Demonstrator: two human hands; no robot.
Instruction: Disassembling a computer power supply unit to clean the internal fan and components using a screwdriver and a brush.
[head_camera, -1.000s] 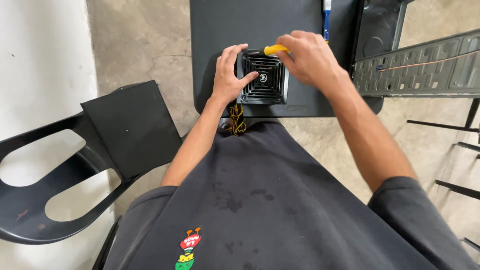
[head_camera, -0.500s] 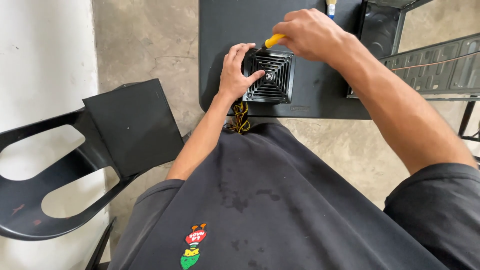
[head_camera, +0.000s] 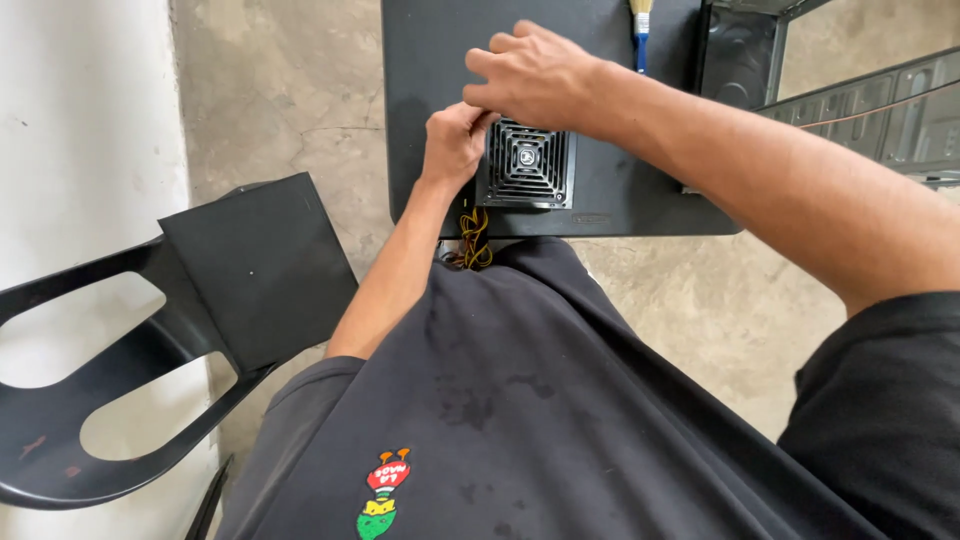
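Observation:
A black power supply box (head_camera: 527, 165) with a square fan grille lies on the black table (head_camera: 425, 60). My left hand (head_camera: 455, 145) grips the box's left side. My right hand (head_camera: 535, 75) is curled over the box's far left corner, fingers closed. The yellow-handled screwdriver seen in it in the earlier frames is now hidden under the hand. A bundle of yellow and black wires (head_camera: 472, 240) hangs from the box over the table's near edge.
A blue-handled brush (head_camera: 640, 30) lies at the table's far edge. A black computer case (head_camera: 740, 55) and a grey metal panel (head_camera: 880, 110) stand at the right. A black plastic chair (head_camera: 120, 400) with a flat black panel (head_camera: 255, 265) on it is at my left, on a concrete floor.
My right hand has moved left, from the box's far right corner to its far left corner, and now covers the yellow handle. My left hand has shifted from the grille to the box's left side.

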